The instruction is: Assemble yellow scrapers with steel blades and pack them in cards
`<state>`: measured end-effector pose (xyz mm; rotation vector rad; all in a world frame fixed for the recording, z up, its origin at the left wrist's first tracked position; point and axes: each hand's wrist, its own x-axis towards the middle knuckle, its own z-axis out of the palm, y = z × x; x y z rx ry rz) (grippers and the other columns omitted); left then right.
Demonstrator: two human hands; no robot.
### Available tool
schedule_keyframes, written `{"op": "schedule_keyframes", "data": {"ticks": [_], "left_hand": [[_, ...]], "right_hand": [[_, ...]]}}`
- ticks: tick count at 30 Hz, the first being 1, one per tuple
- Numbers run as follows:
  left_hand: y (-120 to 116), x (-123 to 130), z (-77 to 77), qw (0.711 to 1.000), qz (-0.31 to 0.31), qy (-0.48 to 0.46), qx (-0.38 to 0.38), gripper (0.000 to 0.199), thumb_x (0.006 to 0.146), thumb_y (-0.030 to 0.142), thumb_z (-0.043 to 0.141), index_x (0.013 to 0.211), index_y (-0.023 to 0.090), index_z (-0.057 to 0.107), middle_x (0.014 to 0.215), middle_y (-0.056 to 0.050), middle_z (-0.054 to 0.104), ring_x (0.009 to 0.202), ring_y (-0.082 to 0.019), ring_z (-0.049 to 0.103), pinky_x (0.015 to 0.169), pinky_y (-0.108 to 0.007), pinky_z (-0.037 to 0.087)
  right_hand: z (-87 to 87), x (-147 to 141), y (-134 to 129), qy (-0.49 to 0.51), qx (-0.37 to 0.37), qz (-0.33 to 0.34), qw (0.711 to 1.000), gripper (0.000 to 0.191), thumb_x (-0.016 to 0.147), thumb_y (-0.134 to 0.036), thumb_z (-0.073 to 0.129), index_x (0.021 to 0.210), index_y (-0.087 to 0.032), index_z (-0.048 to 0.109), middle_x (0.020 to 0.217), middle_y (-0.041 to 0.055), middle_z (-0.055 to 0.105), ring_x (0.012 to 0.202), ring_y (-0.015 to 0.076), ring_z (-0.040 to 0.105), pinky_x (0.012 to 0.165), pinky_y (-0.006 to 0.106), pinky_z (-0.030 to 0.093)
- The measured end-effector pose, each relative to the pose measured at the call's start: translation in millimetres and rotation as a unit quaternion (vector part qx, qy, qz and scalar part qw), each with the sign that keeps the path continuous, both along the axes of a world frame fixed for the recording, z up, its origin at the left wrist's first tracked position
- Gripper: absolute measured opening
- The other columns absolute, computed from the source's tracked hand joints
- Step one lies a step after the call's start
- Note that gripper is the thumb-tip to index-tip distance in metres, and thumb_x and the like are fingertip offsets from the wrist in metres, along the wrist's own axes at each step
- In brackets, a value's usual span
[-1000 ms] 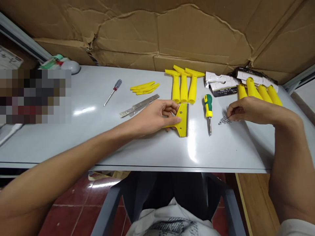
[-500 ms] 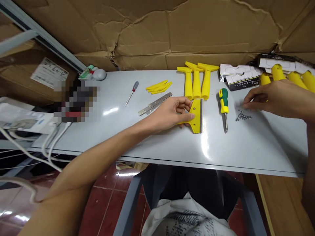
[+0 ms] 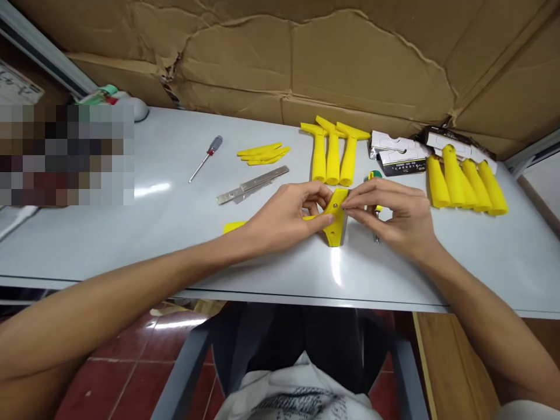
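My left hand [image 3: 293,216] is closed around a yellow scraper [image 3: 336,227] whose handle passes under the palm and sticks out to the left. The scraper's head stands just above the table, with a metal blade along its right edge, one screw in its upper part and a hole lower down. Thumb and fingers of my right hand [image 3: 394,216] are pinched together at the blade side of the head; whatever lies between the fingertips is too small to make out. Behind that hand, a green-and-yellow screwdriver [image 3: 377,217] is mostly hidden. The small screws are out of sight.
Three yellow scraper handles [image 3: 332,157] lie behind my hands, and several more [image 3: 464,184] at the right near black-and-white packages [image 3: 402,160]. To the left are yellow strips [image 3: 263,153], metal blades [image 3: 254,184] and a small screwdriver [image 3: 206,157]. A cardboard wall [image 3: 236,64] borders the table's back.
My right hand has moved left from beside the small screws to the scraper's head, with its fingertips now pinched there. My left hand keeps its grip on the scraper. The view has shifted right.
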<state>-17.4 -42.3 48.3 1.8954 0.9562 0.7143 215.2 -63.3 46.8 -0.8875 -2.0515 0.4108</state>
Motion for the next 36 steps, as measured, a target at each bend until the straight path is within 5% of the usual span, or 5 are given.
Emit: {"op": "schedule_keyframes", "data": {"ticks": [6,13,24,30,36], "left_hand": [[-7,4,1.2,0.999,0.017,0.007,0.031,0.018,0.091,0.03,0.067,0.104,0.019,0.073,0.101,-0.001,0.076,0.088,-0.016,0.065,0.083,-0.031,0.052],[-12,5,-2.3,0.997,0.037,0.012,0.063,0.014,0.093,0.029,0.068,0.103,0.02,0.073,0.098,-0.001,0.076,0.086,-0.015,0.065,0.081,-0.028,0.052],[-17,6,-4.7,0.996,0.047,-0.017,0.068,0.013,0.093,0.027,0.071,0.104,0.02,0.072,0.104,-0.002,0.079,0.092,-0.016,0.071,0.09,-0.03,0.058],[-17,6,-3.1,0.997,0.043,-0.021,0.058,0.013,0.094,0.029,0.071,0.104,0.02,0.072,0.103,-0.002,0.079,0.095,-0.017,0.073,0.093,-0.031,0.059],[-16,6,-4.1,0.997,0.044,-0.027,0.065,0.012,0.093,0.027,0.072,0.103,0.02,0.073,0.101,-0.001,0.079,0.091,-0.015,0.072,0.089,-0.029,0.057]], "right_hand": [[-8.7,-8,-1,0.051,0.011,-0.023,0.998,0.016,0.09,-0.021,0.08,0.095,-0.035,0.086,0.103,0.0066,0.061,0.084,0.0173,0.06,0.052,0.028,0.047],[-5.8,-13,-7,0.101,-0.094,-0.069,0.988,0.013,0.083,-0.022,0.088,0.091,-0.031,0.084,0.103,0.0035,0.058,0.066,0.0102,0.05,0.056,0.032,0.05],[-6.4,-20,-13,0.188,-0.163,-0.049,0.967,0.025,0.079,-0.028,0.093,0.088,-0.025,0.07,0.097,0.0015,0.058,0.074,0.0127,0.055,0.057,0.027,0.05],[-10.8,-22,-16,0.134,-0.08,-0.057,0.986,0.003,0.091,-0.026,0.08,0.092,-0.029,0.079,0.107,0.0037,0.058,0.064,0.0096,0.051,0.058,0.033,0.053],[-12.9,-21,-15,0.135,-0.074,-0.066,0.986,0.006,0.091,-0.021,0.078,0.09,-0.027,0.08,0.106,0.0042,0.058,0.062,0.008,0.05,0.054,0.03,0.051]]}}
